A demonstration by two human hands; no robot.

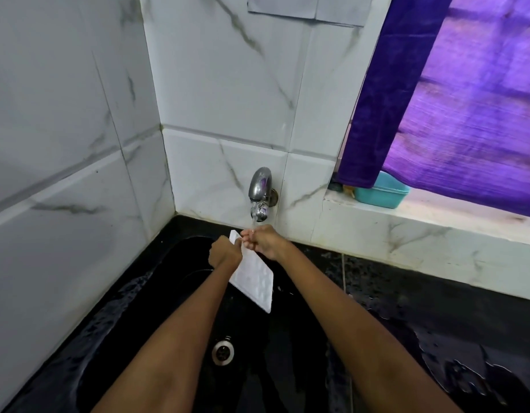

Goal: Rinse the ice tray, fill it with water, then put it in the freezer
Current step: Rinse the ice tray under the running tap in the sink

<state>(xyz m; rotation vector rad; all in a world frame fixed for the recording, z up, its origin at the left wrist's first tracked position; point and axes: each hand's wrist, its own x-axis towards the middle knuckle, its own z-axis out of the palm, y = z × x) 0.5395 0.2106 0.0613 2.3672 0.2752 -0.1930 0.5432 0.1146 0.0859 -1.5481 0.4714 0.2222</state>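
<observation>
A white ice tray (254, 278) is tilted over the black sink (174, 293), its far end raised under the metal tap (260, 193). Water runs from the tap onto the tray's upper end. My left hand (224, 253) grips the tray's left edge near the top. My right hand (262, 240) is at the tray's upper end right under the stream, fingers curled against it; whether it grips the tray or rubs it I cannot tell.
The sink's drain (223, 350) lies below the tray. A wet black counter (436, 323) extends to the right. White marble tiles (79, 144) close in the left and back. A teal tub (381, 192) sits on the window ledge behind a purple curtain (451, 99).
</observation>
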